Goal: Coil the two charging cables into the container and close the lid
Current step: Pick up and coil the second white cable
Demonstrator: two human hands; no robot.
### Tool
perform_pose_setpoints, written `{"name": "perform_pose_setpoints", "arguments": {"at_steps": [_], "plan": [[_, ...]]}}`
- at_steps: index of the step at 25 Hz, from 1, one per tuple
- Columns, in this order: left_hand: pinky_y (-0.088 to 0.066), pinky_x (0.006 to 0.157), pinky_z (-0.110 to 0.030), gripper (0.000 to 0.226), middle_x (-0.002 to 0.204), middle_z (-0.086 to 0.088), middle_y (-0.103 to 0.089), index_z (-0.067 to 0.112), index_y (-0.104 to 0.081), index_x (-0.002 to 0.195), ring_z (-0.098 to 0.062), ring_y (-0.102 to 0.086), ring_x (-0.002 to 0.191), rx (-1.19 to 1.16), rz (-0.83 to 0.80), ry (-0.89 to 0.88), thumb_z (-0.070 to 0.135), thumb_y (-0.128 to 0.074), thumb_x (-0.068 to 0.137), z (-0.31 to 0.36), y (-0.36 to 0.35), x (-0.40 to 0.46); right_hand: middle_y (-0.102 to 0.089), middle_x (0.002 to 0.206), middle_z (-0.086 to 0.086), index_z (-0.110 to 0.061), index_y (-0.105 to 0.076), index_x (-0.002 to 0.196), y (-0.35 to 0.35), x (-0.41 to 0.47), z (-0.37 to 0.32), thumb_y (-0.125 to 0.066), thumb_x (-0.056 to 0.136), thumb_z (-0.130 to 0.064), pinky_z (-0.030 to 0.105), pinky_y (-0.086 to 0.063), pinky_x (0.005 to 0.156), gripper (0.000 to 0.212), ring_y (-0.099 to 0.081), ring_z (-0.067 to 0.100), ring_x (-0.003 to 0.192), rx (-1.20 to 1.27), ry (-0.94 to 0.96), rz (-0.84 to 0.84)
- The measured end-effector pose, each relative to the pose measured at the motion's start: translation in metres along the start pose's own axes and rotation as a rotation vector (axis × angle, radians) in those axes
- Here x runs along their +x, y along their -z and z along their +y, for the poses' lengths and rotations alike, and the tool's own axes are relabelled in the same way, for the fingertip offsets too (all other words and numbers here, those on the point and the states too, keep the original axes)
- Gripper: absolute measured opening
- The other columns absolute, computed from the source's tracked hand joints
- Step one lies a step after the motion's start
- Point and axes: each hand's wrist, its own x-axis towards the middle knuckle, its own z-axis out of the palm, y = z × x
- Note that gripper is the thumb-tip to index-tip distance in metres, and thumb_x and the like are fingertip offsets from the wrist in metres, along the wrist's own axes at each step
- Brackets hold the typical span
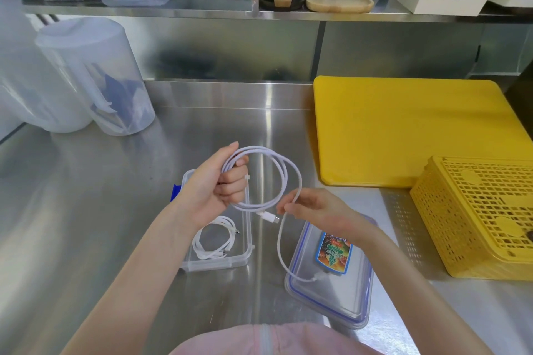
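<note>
Figure: second cable partly coiled above the steel worktop point(121, 210), read from left to right.

At left, the clear rectangular container point(246, 239) stood open on the worktop, and the first charging cable point(212, 242) already lay coiled inside it, near its front end. Your left hand point(216, 190) was held above the container's far end; its grip was closed around the gathered loops of the second charging cable point(277, 164), fingers curled through the coil. One plug point(269, 215) stuck out just below that hand.

At centre, your right hand point(314, 209) pinched the free run of the same cable between thumb and fingertips, beside the coil. From there the loose tail dropped and curved down onto the lid point(357, 308), which lay flat on the worktop to the right of the container, its end plug point(317, 277) resting on it beside a printed label point(334, 252).

Handling, as a judgement: the cable looked light, limp and slightly springy, so the loops would likely open if you slackened the left grip. You were best placed holding the bundle where the turns cross, feeding the tail with a light pinch, and keeping strain off the plugs, the likeliest weak points.
</note>
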Motion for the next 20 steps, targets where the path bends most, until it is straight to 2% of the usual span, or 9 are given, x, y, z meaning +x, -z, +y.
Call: {"name": "perform_pose_setpoints", "arguments": {"at_steps": [3, 5, 8, 11, 13, 15, 18, 20], "plan": [[-0.014, 0.034, -0.016, 0.039, 0.032, 0.012, -0.024, 0.018, -0.035, 0.059, -0.002, -0.013, 0.029, 0.002, 0.026, -0.018, 0.032, -0.032, 0.096, -0.001, -0.002, 0.001, -0.061, 0.071, -0.013, -0.027, -0.059, 0.075, -0.012, -0.001, 0.003, -0.049, 0.092, -0.016, 0.006, -0.044, 0.064, 0.023, -0.055, -0.01, 0.061, -0.002, -0.041, -0.054], [-0.013, 0.033, -0.016, 0.04, 0.032, 0.011, -0.023, 0.018, -0.035, 0.06, 0.0, -0.018, 0.026, 0.001, 0.044, -0.026, 0.032, -0.032, 0.097, -0.002, -0.001, 0.001, -0.059, 0.068, -0.012, -0.023, -0.057, 0.075, -0.02, -0.003, 0.007, -0.049, 0.092, -0.015, 0.006, -0.042, 0.058, 0.02, -0.052, -0.009, 0.055, 0.055, -0.053, -0.077], [-0.014, 0.032, -0.015, 0.04, 0.032, 0.011, -0.023, 0.018, -0.035, 0.059, -0.002, -0.02, 0.025, -0.043, 0.064, -0.034, 0.032, -0.032, 0.097, -0.003, 0.001, 0.002, -0.058, 0.07, -0.011, -0.013, -0.057, 0.078, -0.028, -0.004, 0.018, -0.056, 0.087, -0.016, 0.015, -0.045, 0.063, 0.01, -0.052, 0.001, 0.062, 0.062, -0.063, -0.097], [-0.015, 0.031, -0.015, 0.041, 0.031, 0.01, -0.023, 0.019, -0.035, 0.058, -0.003, -0.019, 0.024, -0.111, 0.077, -0.047, 0.031, -0.033, 0.097, 0.0, 0.003, 0.002, -0.06, 0.065, -0.016, -0.009, -0.054, 0.074, -0.03, -0.004, 0.027, -0.058, 0.083, -0.015, 0.027, -0.045, 0.065, 0.011, -0.051, 0.013, 0.06, 0.019, -0.111, -0.133], [-0.016, 0.03, -0.015, 0.04, 0.03, 0.009, -0.023, 0.019, -0.035, 0.058, -0.006, -0.012, 0.027, -0.15, 0.086, -0.054, 0.031, -0.032, 0.097, 0.002, 0.003, 0.001, -0.06, 0.07, -0.013, -0.02, -0.052, 0.066, -0.029, -0.004, 0.03, -0.059, 0.082, -0.017, 0.027, -0.046, 0.065, 0.018, -0.052, 0.011, 0.058, -0.012, -0.128, -0.136], [-0.015, 0.03, -0.015, 0.04, 0.03, 0.008, -0.024, 0.019, -0.035, 0.059, -0.01, -0.007, 0.033, -0.177, 0.093, -0.062, 0.03, -0.032, 0.097, 0.002, 0.003, 0.001, -0.058, 0.07, -0.011, -0.026, -0.052, 0.067, -0.028, -0.005, 0.031, -0.059, 0.083, -0.022, 0.023, -0.046, 0.067, 0.018, -0.055, 0.008, 0.06, -0.126, -0.128, -0.124], [-0.016, 0.029, -0.015, 0.04, 0.03, 0.007, -0.024, 0.019, -0.035, 0.059, -0.005, -0.018, 0.024, -0.175, 0.102, -0.062, 0.03, -0.033, 0.097, 0.001, 0.005, 0.002, -0.056, 0.064, -0.011, -0.028, -0.051, 0.066, -0.029, -0.005, 0.03, -0.057, 0.086, -0.023, 0.019, -0.045, 0.067, 0.022, -0.056, 0.004, 0.058, -0.194, -0.11, -0.043], [-0.017, 0.03, -0.015, 0.039, 0.03, 0.009, -0.023, 0.019, -0.034, 0.059, -0.004, -0.021, 0.024, -0.146, 0.107, -0.053, 0.03, -0.033, 0.097, -0.002, 0.006, 0.003, -0.059, 0.065, -0.005, -0.025, -0.053, 0.068, -0.027, -0.002, 0.025, -0.055, 0.088, -0.019, 0.018, -0.049, 0.068, 0.021, -0.059, 0.004, 0.058, -0.065, -0.105, 0.062]]}}
